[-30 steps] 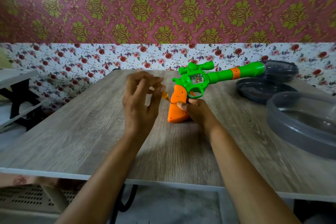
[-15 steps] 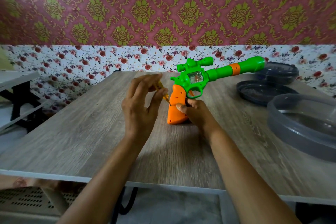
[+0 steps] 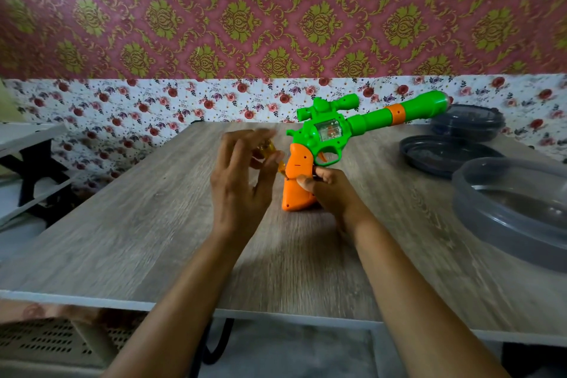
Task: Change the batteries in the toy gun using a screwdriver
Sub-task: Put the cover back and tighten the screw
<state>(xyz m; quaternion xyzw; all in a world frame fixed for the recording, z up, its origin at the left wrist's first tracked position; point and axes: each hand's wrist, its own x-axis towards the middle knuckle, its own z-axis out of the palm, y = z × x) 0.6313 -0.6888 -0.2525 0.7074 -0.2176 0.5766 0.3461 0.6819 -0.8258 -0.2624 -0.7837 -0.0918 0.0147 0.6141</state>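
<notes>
A green toy gun (image 3: 334, 129) with an orange grip stands on its butt on the wooden table (image 3: 153, 239), barrel pointing up and to the right. My right hand (image 3: 329, 190) grips the orange handle from behind, thumb across its side. My left hand (image 3: 242, 181) pinches a screwdriver (image 3: 270, 152) with a clear amber handle. Its tip meets the left side of the grip. Most of the screwdriver is hidden behind my blurred fingers. No batteries are visible.
Three dark round plastic containers or lids lie at the right: a large one (image 3: 515, 212) near the table edge, a flat one (image 3: 445, 155) behind it, another (image 3: 466, 121) by the wall. A white shelf (image 3: 27, 144) stands to the left.
My left fingers have shifted on the screwdriver handle, and the screwdriver stays at the grip. The gun and my right hand sit slightly higher in view, otherwise holding the same pose.
</notes>
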